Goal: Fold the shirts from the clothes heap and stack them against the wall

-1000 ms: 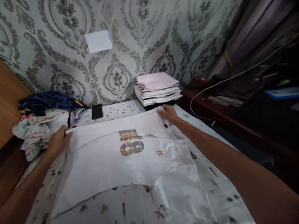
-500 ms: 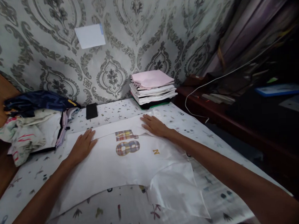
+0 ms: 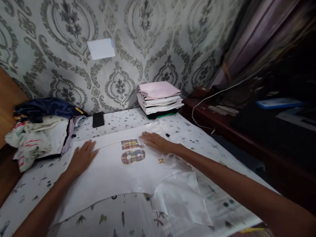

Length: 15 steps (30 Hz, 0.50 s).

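A white shirt (image 3: pixel 110 177) lies spread on the patterned sheet, its far side folded over toward me. Plaid figures and a small yellow letter N show on its front. My left hand (image 3: pixel 83 157) rests flat on the shirt's left part, fingers stretched out and pointing away. On the right, my right hand (image 3: pixel 156 141) lies flat beside the plaid print, fingers extended to the left across the folded strip. The shirt's near right portion, a sleeve by its look, spreads wrinkled below my right forearm.
Folded clothes (image 3: pixel 161 100) with a pink piece on top stand in a stack by the wall. Rumpled clothes (image 3: pixel 39 135) lie at the left, near a black phone (image 3: pixel 98 119). A white cable (image 3: pixel 222 91) hangs over the dark red furniture edge at right.
My right hand has slid left and slightly nearer across the shirt, reaching the plaid print. My left hand stays at about the same spot on the cloth. The view has tilted slightly.
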Each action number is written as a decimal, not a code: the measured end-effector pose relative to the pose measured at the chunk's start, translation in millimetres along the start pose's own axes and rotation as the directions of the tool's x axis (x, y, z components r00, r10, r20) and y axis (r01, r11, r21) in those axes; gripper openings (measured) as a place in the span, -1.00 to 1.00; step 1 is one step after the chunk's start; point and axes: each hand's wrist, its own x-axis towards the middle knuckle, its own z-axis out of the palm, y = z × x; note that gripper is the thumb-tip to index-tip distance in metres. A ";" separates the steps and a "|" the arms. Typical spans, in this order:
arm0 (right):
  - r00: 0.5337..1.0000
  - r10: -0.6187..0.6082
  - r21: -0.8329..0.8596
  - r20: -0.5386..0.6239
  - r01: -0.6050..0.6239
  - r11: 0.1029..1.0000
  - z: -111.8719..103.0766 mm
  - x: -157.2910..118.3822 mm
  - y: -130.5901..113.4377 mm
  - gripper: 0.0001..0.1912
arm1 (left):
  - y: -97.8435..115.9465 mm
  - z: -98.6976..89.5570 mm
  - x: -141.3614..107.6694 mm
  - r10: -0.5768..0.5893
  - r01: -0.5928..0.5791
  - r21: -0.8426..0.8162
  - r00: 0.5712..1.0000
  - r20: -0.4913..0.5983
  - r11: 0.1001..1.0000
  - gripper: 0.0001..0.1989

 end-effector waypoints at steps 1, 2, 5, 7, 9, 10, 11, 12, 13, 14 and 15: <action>0.998 0.062 -0.002 -0.023 -0.062 0.998 -5.4 5.9 4.1 -0.43 | -2.1 2.0 -1.5 -0.004 0.004 0.008 1.000 -0.011 1.000 -0.35; 0.988 0.143 -0.020 -0.051 -0.144 0.989 -10.5 12.1 9.2 -0.43 | -3.8 4.0 -2.5 -0.002 0.002 0.013 1.000 -0.023 1.000 -0.35; 0.912 0.396 -0.092 -0.110 -0.406 0.909 -20.5 26.1 28.2 -0.47 | -6.0 8.1 -3.3 0.010 -0.010 0.018 0.999 -0.048 1.000 -0.35; 0.850 0.511 -0.106 -0.128 -0.524 0.845 -20.9 29.1 41.8 -0.44 | -6.2 9.6 -2.5 0.008 -0.007 0.017 0.999 -0.052 1.000 -0.36; 0.801 0.580 -0.102 -0.146 -0.595 0.797 -17.5 28.7 53.9 -0.37 | -5.9 10.7 -1.0 0.002 -0.002 0.014 0.999 -0.051 1.000 -0.36; 0.782 0.604 -0.100 -0.151 -0.620 0.778 -15.3 28.1 58.9 -0.35 | -5.4 11.1 -0.1 -0.003 0.004 0.012 0.999 -0.052 1.000 -0.36; 0.769 0.621 -0.098 -0.152 -0.637 0.765 -13.1 27.5 63.1 -0.33 | -4.7 11.3 0.6 -0.015 0.016 0.010 0.999 -0.052 1.000 -0.36; 0.761 0.631 -0.097 -0.151 -0.646 0.757 -11.0 27.1 66.5 -0.33 | -3.7 11.2 1.1 -0.031 0.032 0.009 0.998 -0.049 0.999 -0.35; 0.757 0.636 -0.094 -0.148 -0.651 0.753 -9.1 27.0 69.3 -0.33 | -2.6 10.8 1.3 -0.049 0.049 0.007 0.998 -0.044 0.999 -0.35; 0.757 0.637 -0.092 -0.145 -0.651 0.753 -7.4 27.1 71.6 -0.33 | -1.7 10.0 1.3 -0.066 0.066 0.005 0.997 -0.038 0.998 -0.35; 0.759 0.635 -0.092 -0.144 -0.649 0.755 -5.9 27.5 73.7 -0.33 | -1.4 9.0 1.2 -0.079 0.080 0.003 0.996 -0.030 0.997 -0.35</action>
